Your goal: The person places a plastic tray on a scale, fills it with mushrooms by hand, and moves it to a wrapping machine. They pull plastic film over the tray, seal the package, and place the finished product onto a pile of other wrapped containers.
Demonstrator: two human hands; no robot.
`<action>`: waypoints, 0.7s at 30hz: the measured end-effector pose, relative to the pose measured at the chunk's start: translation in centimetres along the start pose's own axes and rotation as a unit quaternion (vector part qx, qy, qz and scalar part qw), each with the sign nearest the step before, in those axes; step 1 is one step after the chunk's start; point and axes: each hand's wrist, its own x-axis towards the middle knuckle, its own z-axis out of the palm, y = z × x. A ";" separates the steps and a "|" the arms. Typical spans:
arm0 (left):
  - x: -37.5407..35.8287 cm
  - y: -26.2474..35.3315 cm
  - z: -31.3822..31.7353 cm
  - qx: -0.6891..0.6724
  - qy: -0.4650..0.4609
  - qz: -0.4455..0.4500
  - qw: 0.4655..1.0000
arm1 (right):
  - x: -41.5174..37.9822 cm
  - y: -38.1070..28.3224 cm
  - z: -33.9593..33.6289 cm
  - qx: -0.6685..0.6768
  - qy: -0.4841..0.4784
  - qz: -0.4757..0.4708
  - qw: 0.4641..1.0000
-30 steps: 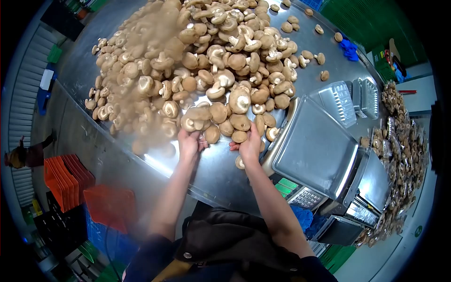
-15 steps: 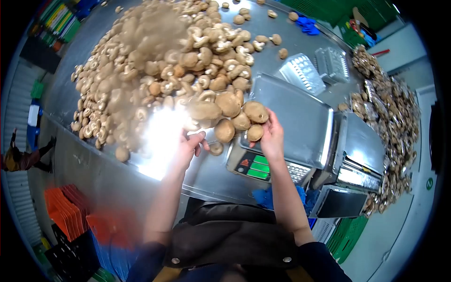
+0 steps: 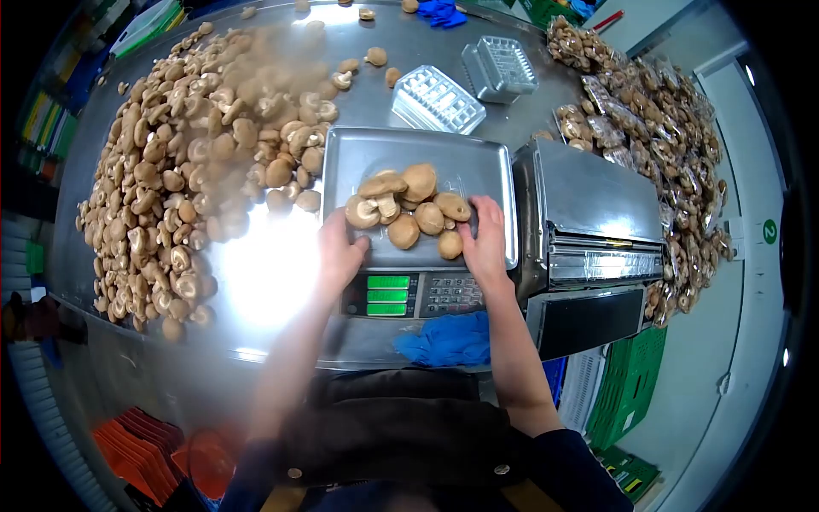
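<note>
Several brown mushrooms [image 3: 403, 229] lie together over the metal pan of a scale [image 3: 478, 154], apparently in a clear tray whose edges barely show. My left hand [image 3: 343, 247] is at the left side of this group, fingers around its edge, with the thumb pointing inward. At the right side, my right hand [image 3: 485, 235] holds the other edge, thumb and fingers curved round it. Below the pan, the scale's green displays [image 3: 388, 294] are lit. A large pile of loose mushrooms [image 3: 145, 196] spreads over the steel table to the left.
Clear plastic trays [image 3: 439, 101] stand behind the scale, with more trays [image 3: 502, 68] beside them. A wrapping machine [image 3: 597, 205] is right of the scale; wrapped mushroom packs [image 3: 665, 128] are heaped beyond. Blue gloves [image 3: 448, 340] lie in front. Orange crates [image 3: 141, 452] sit lower left.
Both hands and the group of mushrooms have moved from the scale's left edge to over the middle of its pan. The view has turned to the right.
</note>
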 end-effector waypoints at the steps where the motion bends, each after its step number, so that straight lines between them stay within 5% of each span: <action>1: -0.2 -0.2 0.2 -0.009 0.008 0.007 1.000 | -0.1 -0.3 -0.5 0.016 -0.001 0.006 1.000; 9: -1.8 2.9 -1.6 -0.134 -0.025 -0.126 0.983 | 1.6 0.3 -2.9 0.043 -0.050 -0.162 0.985; 14: -4.4 2.0 -3.0 -0.016 0.080 -0.029 0.996 | 0.0 -1.9 -5.6 0.130 0.033 -0.050 0.990; 17: -6.8 6.7 -4.3 -0.231 0.068 -0.103 0.965 | -2.6 -5.9 -5.7 0.144 0.028 -0.071 0.987; 19: -8.3 6.1 -4.0 -0.446 -0.053 -0.073 0.891 | -4.3 -8.6 -3.8 0.171 -0.026 -0.218 0.961; 21: -10.3 6.2 -4.1 -0.511 -0.058 -0.130 0.848 | -5.8 -11.8 -2.8 0.196 -0.134 -0.292 0.926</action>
